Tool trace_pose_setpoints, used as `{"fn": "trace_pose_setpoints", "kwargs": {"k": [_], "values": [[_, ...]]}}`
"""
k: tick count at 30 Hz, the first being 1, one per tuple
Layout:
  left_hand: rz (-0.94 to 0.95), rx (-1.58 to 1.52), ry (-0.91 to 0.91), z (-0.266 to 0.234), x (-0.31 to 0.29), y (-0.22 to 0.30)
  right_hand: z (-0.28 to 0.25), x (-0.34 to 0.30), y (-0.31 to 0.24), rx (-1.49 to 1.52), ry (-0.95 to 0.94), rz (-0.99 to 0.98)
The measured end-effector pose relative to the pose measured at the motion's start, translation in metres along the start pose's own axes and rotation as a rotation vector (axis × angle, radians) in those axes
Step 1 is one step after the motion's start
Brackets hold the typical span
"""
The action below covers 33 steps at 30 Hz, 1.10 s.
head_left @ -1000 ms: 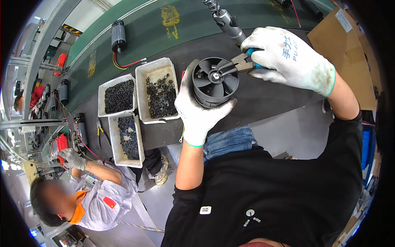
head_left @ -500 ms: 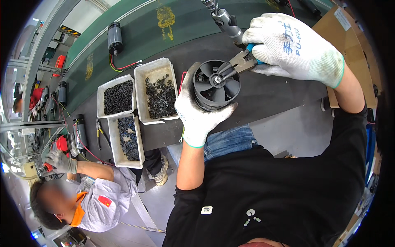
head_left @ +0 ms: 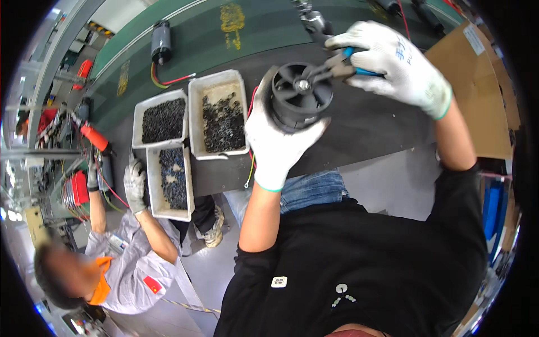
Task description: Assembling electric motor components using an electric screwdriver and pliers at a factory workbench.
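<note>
My left hand [head_left: 283, 140], in a white glove, is wrapped round the side of a round black fan housing [head_left: 297, 115], its bladed face turned up. A small shiny metal centre [head_left: 302, 85] shows in the middle of the blades. My right hand [head_left: 396, 64], also gloved, is closed on pliers [head_left: 341, 66] with blue handles. Their jaws reach over the fan's rim toward the hub; whether the tips touch it I cannot tell. Left of the fan stand three white trays of small dark parts: a larger tray [head_left: 195, 115], an upper left tray [head_left: 138, 123] and a lower tray [head_left: 155, 188].
A silver tool [head_left: 312, 23] hangs just beyond my right hand. A grey cylindrical motor [head_left: 161, 40] with wires lies on the green belt [head_left: 193, 36]. A cardboard box [head_left: 477, 95] stands at right. At left, a co-worker's gloved hand [head_left: 135, 182] is beside the trays, near a red-orange tool [head_left: 94, 137].
The fan has risen slightly and tipped, showing more of its side. The pliers' tips have shifted up, off the hub's centre. The co-worker's hand has moved to the trays.
</note>
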<state>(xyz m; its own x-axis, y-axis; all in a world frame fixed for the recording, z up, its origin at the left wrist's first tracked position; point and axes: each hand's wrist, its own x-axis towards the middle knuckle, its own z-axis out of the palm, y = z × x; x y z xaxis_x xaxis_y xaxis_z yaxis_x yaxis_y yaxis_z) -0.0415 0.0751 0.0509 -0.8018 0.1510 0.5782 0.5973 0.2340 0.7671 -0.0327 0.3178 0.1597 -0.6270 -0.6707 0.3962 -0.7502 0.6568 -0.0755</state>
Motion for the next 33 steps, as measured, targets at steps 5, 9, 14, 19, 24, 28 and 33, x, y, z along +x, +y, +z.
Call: {"fn": "trace_pose_setpoints", "kwargs": {"k": [5, 9, 14, 19, 24, 28, 33], "values": [[-0.115, 0.087, 0.11, 0.026, 0.014, -0.012, 0.144, -0.042, -0.033, 1.028, 0.446, 0.647], [-0.152, 0.343, -0.02, 0.032, -0.008, -0.035, 0.193, -0.029, -0.046, 0.982, 0.519, 0.86], [0.001, 0.512, -0.102, -0.003, -0.035, -0.05, 0.184, -0.027, -0.051, 0.562, 0.433, 0.82], [-0.256, 0.913, 0.035, -0.165, -0.041, -0.04, 0.15, -0.09, -0.031, -0.084, 0.227, 0.898], [-0.236, 1.3, -0.169, -0.259, -0.06, -0.109, 0.148, -0.108, -0.02, -0.288, 0.051, 0.898], [-0.083, 1.396, -0.229, -0.264, -0.06, -0.114, 0.149, -0.103, -0.014, -0.341, 0.164, 0.791], [-0.275, 1.361, -0.275, -0.264, -0.045, -0.101, 0.112, -0.078, 0.002, -0.179, 0.453, 0.817]]}}
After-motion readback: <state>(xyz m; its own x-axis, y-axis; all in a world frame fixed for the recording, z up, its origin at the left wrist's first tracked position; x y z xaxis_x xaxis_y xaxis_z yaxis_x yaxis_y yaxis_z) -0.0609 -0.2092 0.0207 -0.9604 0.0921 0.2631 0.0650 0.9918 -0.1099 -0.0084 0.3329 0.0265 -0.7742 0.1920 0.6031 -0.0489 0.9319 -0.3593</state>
